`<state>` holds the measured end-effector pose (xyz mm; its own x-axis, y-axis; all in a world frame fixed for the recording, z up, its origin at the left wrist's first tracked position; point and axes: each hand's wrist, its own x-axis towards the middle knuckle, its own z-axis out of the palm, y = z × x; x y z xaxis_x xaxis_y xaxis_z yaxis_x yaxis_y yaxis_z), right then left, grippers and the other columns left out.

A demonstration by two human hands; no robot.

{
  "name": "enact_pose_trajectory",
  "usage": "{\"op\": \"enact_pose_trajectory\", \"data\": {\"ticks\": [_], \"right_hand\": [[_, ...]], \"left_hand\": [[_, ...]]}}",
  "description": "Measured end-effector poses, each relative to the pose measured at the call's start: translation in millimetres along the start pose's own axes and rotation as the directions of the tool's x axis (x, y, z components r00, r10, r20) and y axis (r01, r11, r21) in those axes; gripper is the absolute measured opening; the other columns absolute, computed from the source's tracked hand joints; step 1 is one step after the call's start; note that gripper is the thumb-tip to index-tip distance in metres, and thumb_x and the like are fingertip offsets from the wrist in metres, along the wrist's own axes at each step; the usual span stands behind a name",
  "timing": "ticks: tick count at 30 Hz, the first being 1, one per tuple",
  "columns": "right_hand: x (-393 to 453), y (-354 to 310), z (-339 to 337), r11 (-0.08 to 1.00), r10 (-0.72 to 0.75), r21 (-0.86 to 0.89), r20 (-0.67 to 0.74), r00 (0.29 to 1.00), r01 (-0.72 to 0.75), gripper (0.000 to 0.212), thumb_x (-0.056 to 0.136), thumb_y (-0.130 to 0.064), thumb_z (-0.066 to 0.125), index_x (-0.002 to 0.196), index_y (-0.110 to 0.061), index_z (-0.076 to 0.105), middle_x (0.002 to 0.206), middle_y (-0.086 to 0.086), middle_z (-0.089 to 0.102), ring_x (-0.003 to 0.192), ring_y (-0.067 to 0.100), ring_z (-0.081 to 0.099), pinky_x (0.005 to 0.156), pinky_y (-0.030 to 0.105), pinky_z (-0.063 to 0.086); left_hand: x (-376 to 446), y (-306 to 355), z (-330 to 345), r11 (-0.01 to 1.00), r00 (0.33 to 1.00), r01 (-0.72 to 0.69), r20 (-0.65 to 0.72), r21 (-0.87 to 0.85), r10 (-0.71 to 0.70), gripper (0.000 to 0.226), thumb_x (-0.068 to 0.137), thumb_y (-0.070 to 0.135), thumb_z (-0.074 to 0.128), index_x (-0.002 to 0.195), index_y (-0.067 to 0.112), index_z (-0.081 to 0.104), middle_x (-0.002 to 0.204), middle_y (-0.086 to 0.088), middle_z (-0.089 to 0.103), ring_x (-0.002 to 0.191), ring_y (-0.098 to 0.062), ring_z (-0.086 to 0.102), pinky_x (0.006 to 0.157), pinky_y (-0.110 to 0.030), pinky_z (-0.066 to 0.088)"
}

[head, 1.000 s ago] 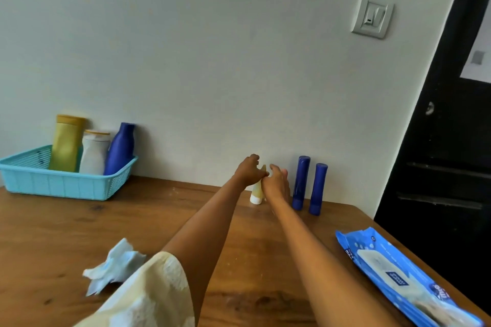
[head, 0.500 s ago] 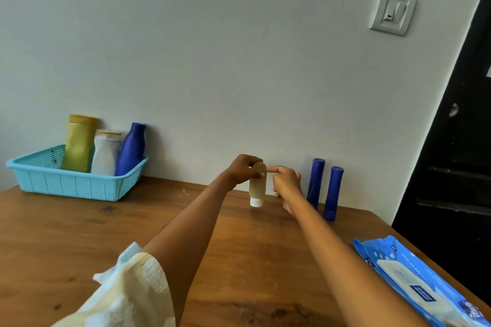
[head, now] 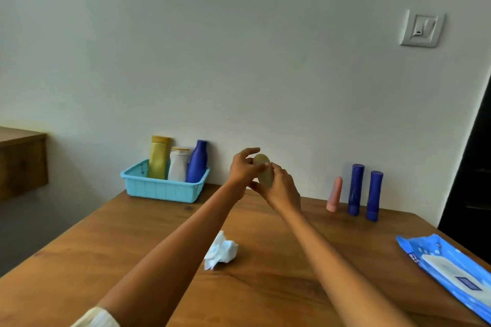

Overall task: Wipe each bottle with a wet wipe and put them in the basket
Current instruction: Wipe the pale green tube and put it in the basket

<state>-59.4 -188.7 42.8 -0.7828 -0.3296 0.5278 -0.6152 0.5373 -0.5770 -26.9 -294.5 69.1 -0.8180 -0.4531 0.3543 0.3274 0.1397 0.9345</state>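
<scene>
Both hands hold a small yellowish bottle above the surface.

The basket with three bottles stands far left; a crumpled wipe lies nearer. The left hand and right hand grip the bottle; two blue tubes stand right.

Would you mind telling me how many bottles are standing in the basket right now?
3, all at the back of the basket: a yellow bottle on the left, a white bottle in the middle, a blue bottle on the right. Smaller ones could be hidden behind.
</scene>
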Motion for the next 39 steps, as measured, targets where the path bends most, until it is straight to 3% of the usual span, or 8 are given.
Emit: {"op": "enact_pose_trajectory", "data": {"ticks": [5, 9, 16, 23, 30, 32, 35, 39], "right_hand": [[-21.9, -31.7, 10.1, 0.98, 0.035, 0.189, 0.153, 0.988, -0.064, 0.048, 0.079, -0.043, 0.066, 0.121, -0.024, 0.054, 0.113, 0.001, 0.065, 0.103, 0.022, 0.06, 0.078, 0.031, 0.046], [-42.3, -44.1, 10.8, 0.913, -0.007, 0.381, 0.37, 0.929, -0.145, 0.067, 0.077, -0.042, 0.072, 0.135, -0.025, 0.043, 0.128, -0.003, 0.055, 0.111, 0.015, 0.055, 0.078, 0.025, 0.049], [-61.4, -64.5, 11.4, 0.919, -0.128, 0.379, 0.556, 0.821, -0.113, 0.079, 0.075, -0.038, 0.074, 0.141, -0.02, 0.035, 0.137, 0.001, 0.049, 0.12, 0.014, 0.05, 0.088, 0.024, 0.045], [-73.7, -64.7, 6.4, 0.965, -0.101, 0.254, 0.588, 0.803, -0.065, 0.095, 0.076, -0.047, 0.069, 0.148, -0.021, 0.014, 0.152, 0.003, 0.027, 0.138, 0.02, 0.03, 0.106, 0.033, 0.033], [-94.4, -40.9, 7.3, 0.98, -0.154, 0.027, 0.733, 0.663, 0.197, 0.054, 0.077, -0.039, 0.072, 0.127, -0.027, 0.054, 0.128, -0.002, 0.049, 0.112, 0.011, 0.046, 0.096, 0.028, 0.041], [-94.6, -42.4, 12.8, 0.979, -0.165, 0.029, 0.691, 0.704, 0.201, 0.035, 0.078, -0.03, 0.073, 0.112, -0.026, 0.065, 0.115, -0.004, 0.059, 0.099, 0.006, 0.052, 0.082, 0.023, 0.043], [-88.5, -56.6, 16.9, 0.987, -0.139, 0.13, 0.424, 0.895, 0.092, 0.02, 0.08, -0.026, 0.071, 0.1, -0.029, 0.069, 0.092, -0.011, 0.065, 0.073, -0.003, 0.057, 0.059, 0.012, 0.043], [-76.0, -95.8, 30.3, 0.917, -0.078, 0.399, 0.133, 0.988, 0.018, 0.029, 0.083, -0.022, 0.069, 0.111, -0.016, 0.065, 0.102, -0.002, 0.065, 0.088, 0.008, 0.06, 0.069, 0.019, 0.05]], "left_hand": [[-34.5, 8.8, -48.7, 0.996, 0.992, 0.081, 0.103, -0.028, -0.077, 0.056, 0.086, 0.014, 0.067, 0.136, 0.005, 0.045, 0.122, -0.015, 0.06, 0.101, -0.025, 0.063, 0.078, -0.029, 0.057], [-59.0, 8.2, -94.6, 0.989, 0.951, 0.147, 0.278, -0.026, -0.134, 0.044, 0.089, 0.017, 0.063, 0.13, 0.008, 0.052, 0.12, -0.017, 0.063, 0.101, -0.022, 0.064, 0.083, -0.03, 0.055], [-89.3, 10.9, -129.9, 0.995, 0.92, 0.089, 0.378, 0.054, -0.103, 0.023, 0.087, 0.028, 0.062, 0.109, 0.026, 0.064, 0.103, 0.008, 0.072, 0.099, -0.007, 0.066, 0.075, -0.019, 0.052], [-101.2, 2.1, -141.1, 0.992, 0.984, 0.046, 0.177, -0.119, -0.025, 0.029, 0.09, 0.016, 0.059, 0.119, 0.01, 0.06, 0.105, -0.005, 0.068, 0.097, -0.018, 0.066, 0.086, -0.03, 0.053], [-113.2, -8.9, -173.7, 0.929, 0.996, 0.079, -0.009, -0.361, -0.088, 0.032, 0.092, 0.016, 0.054, 0.124, 0.011, 0.055, 0.112, -0.008, 0.062, 0.1, -0.022, 0.06, 0.083, -0.035, 0.051], [-116.9, -13.1, -175.8, 0.917, 0.994, 0.11, 0.025, -0.383, -0.108, 0.035, 0.093, 0.016, 0.052, 0.127, 0.011, 0.053, 0.115, -0.01, 0.06, 0.102, -0.023, 0.059, 0.085, -0.036, 0.05], [-120.6, -16.5, -178.1, 0.893, 0.993, 0.122, 0.058, -0.433, -0.107, 0.036, 0.095, 0.015, 0.048, 0.13, 0.009, 0.051, 0.116, -0.011, 0.06, 0.103, -0.025, 0.059, 0.089, -0.039, 0.048], [-123.7, -19.2, -175.5, 0.875, 0.985, 0.152, 0.147, -0.46, -0.094, 0.034, 0.09, 0.019, 0.053, 0.122, 0.011, 0.056, 0.108, -0.007, 0.068, 0.099, -0.02, 0.065, 0.088, -0.036, 0.05]]}}
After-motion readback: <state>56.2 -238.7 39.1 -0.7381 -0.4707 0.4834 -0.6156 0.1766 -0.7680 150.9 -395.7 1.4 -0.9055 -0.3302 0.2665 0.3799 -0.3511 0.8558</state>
